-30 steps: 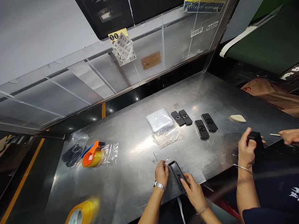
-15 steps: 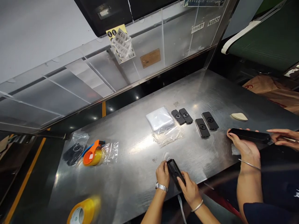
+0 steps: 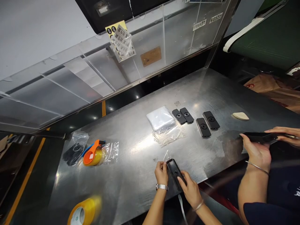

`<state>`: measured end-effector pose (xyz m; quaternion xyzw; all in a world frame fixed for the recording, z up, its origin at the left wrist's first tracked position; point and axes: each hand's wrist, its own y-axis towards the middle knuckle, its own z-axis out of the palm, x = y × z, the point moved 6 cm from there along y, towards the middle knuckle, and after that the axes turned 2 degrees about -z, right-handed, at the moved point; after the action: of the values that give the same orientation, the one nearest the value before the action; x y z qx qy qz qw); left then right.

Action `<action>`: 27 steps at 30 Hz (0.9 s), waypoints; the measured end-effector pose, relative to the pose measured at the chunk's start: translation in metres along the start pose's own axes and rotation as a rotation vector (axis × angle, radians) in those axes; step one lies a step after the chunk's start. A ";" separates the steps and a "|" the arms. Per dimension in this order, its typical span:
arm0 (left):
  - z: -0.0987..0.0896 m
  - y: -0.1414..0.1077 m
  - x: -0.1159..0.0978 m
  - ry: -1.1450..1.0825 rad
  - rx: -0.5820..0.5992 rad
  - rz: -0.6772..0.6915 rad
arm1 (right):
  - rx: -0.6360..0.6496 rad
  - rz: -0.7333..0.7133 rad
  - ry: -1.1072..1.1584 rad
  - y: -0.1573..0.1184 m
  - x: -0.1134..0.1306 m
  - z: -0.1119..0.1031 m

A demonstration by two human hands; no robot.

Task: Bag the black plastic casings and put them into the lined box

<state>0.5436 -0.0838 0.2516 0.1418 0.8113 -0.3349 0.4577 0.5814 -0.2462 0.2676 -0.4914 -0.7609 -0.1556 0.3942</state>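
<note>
A long black case [image 3: 175, 173] with a hollow upper face lies tilted between my hands at the front of the metal table. My right hand [image 3: 191, 191], with a bracelet at the wrist, grips its lower right side, thumb on top. My left hand [image 3: 161, 173], wearing a metal watch, is closed with its fingertips at the case's upper left corner. What those fingertips pinch is hidden. A scrap of clear plastic [image 3: 167, 154] sticks up just behind them.
Clear plastic bags [image 3: 161, 118] and several black devices [image 3: 203, 127] lie beyond my hands. An orange tape dispenser [image 3: 93, 153] and a yellow tape roll [image 3: 82, 212] are leftward. At right, a co-worker's hands [image 3: 259, 153] hold another black case near a cream-coloured piece [image 3: 241, 116].
My left hand has shifted slightly left along the case's end. My right hand keeps its grip. The co-worker's hands and case have moved right and tilted.
</note>
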 end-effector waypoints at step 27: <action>0.023 -0.027 -0.011 -0.865 0.026 -0.448 | -0.157 -0.164 -0.095 -0.006 0.028 -0.004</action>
<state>0.5501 -0.1180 0.2638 -0.1827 0.5530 -0.4637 0.6676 0.5717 -0.2342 0.2917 -0.4639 -0.8016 -0.2231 0.3039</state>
